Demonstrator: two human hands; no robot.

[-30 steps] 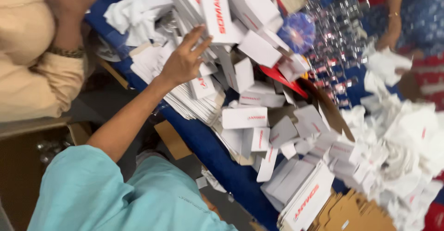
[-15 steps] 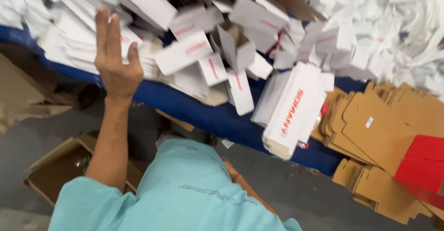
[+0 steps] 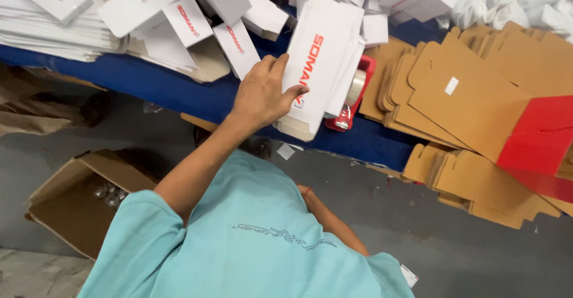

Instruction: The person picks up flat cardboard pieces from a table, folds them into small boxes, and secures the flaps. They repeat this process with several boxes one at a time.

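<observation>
Resting on the blue bench, a stack of flat white cartons is clasped at its lower edge by the left hand, fingers curled over the top face, thumb hidden. The right hand is barely seen at 6 o'clock below, its grip not discernible. The cartons are judged light, stiff and slippery; edges should be pinched. A tape dispenser lies at 3 o'clock, brown cardboard beyond

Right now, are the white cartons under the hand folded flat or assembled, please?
Folded flat: the white cartons lie as a thin stack under the left hand.
</observation>
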